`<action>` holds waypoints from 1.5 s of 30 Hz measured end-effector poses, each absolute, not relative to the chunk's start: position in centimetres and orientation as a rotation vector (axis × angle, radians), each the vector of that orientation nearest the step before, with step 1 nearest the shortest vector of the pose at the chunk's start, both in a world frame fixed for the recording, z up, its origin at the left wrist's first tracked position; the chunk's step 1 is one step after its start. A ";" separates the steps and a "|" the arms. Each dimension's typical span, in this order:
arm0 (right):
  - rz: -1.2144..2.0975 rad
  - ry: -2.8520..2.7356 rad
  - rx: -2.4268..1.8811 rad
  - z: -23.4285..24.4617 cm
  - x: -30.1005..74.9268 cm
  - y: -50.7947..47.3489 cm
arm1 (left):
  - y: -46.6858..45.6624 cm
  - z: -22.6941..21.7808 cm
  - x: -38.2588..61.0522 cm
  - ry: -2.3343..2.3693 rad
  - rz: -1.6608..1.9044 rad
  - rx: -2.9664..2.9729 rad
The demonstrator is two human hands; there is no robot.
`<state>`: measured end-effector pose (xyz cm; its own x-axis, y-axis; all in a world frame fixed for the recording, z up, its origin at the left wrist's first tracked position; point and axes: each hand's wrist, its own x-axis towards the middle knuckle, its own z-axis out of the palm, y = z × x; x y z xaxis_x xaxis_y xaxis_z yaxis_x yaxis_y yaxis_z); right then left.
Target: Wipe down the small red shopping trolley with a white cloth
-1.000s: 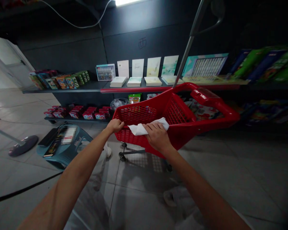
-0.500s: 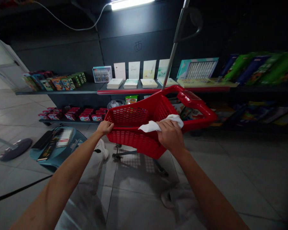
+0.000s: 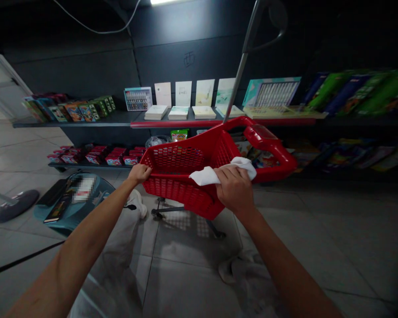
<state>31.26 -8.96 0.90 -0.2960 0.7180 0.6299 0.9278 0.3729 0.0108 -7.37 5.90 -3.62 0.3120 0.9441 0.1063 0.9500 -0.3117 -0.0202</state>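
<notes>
A red plastic shopping cart (image 3: 182, 165) on small wheels stands on the tiled floor in front of me, its grey pole handle rising up to the top of the view. My left hand (image 3: 139, 173) is closed round the cart's front left rim corner. My right hand (image 3: 234, 187) presses a white cloth (image 3: 212, 173) against the near right rim, fingers curled over the cloth.
Dark shelves (image 3: 119, 119) behind the cart carry boxed toys, notebooks and cards. A teal plastic stool (image 3: 76, 198) with books on it lies at the left, and a fan base (image 3: 15, 205) beyond it. A black cable crosses the floor tiles at lower left.
My right hand has slid the cloth along the rim from near the front edge to the right side. The view has shifted slightly, and the left hand has kept its grip.
</notes>
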 end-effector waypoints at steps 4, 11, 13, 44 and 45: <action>-0.486 -2.137 -1.359 0.9 32.1 -10.0 | 5.7 -3.5 -7.7 -1.788 -0.117 -2.486; -0.549 -1.966 -1.443 1.8 36.4 -9.7 | 5.4 -3.1 -7.3 -1.796 -0.109 -2.479; -0.584 -1.901 -1.464 2.1 37.6 -9.4 | 5.5 -2.9 -7.1 -1.807 -0.087 -2.460; -0.674 -1.717 -1.869 6.6 36.4 -10.2 | 3.6 -4.2 -3.1 -1.979 -0.956 -2.126; -0.671 -1.710 -1.887 6.7 36.2 -10.3 | 3.1 -4.0 -2.0 -2.059 -0.954 -2.088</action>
